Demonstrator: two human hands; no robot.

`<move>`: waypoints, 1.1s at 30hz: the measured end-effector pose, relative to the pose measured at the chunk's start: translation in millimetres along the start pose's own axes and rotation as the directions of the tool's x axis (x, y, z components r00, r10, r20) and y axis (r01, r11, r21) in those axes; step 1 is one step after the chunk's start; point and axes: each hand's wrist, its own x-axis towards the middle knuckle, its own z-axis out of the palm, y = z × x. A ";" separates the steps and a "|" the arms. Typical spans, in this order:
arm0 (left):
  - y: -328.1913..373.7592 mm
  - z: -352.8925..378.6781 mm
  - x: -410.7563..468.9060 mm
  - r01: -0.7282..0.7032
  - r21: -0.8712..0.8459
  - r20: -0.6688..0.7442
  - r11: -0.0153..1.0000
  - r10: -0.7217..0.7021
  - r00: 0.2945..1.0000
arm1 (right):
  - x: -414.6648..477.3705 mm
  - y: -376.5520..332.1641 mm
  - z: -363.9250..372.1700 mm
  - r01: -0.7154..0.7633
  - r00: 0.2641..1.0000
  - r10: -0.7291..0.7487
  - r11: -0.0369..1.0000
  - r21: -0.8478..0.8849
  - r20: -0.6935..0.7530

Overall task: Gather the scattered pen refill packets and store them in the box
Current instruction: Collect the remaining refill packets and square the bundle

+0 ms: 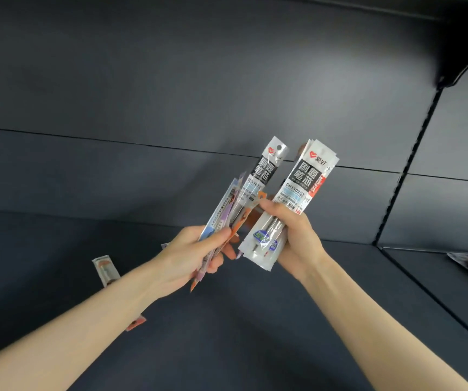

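Dark blue-grey metal shelf (255, 320), back panel behind: carries the loose stock. No box is in view.

Right hand (292, 238), raised above the shelf's middle: fingers (276, 211) closed around the lower half of a stack of white-and-black printed plastic refill packets (289, 198), header cards up, bottom ends hanging below the palm.

Left hand (199, 255), just beside the right: fingers closed on a fanned bundle of clear, purple and orange refill packets (235, 204), splayed unevenly, tips poking out beneath the fist.

Loose white-and-orange packet (105, 270), flat on the shelf toward its left edge, apart from both hands. A second orange packet (135, 323) shows partly from under the left forearm.

Risk, judged: the slick film sleeves of the fanned bundle could slide out if the grip loosens while the two lots are merged; the forearm may also sweep the half-hidden packet off the front edge.
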 end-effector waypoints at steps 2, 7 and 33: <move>4.9 -1.9 1.0 0.002 0.100 0.011 0.995 -0.003 1.000 | 3.8 -3.6 1.3 0.017 1.000 -0.017 1.000 0.004 0.009; 8.4 -11.2 7.6 0.030 0.374 0.064 0.927 -0.058 0.996 | 17.5 5.4 0.5 -0.021 0.977 0.009 0.998 -0.055 -0.215; -11.7 -16.0 11.6 -0.026 0.037 -0.163 0.999 0.032 0.986 | 20.4 46.9 0.2 -0.063 0.964 0.049 0.997 -0.044 -0.261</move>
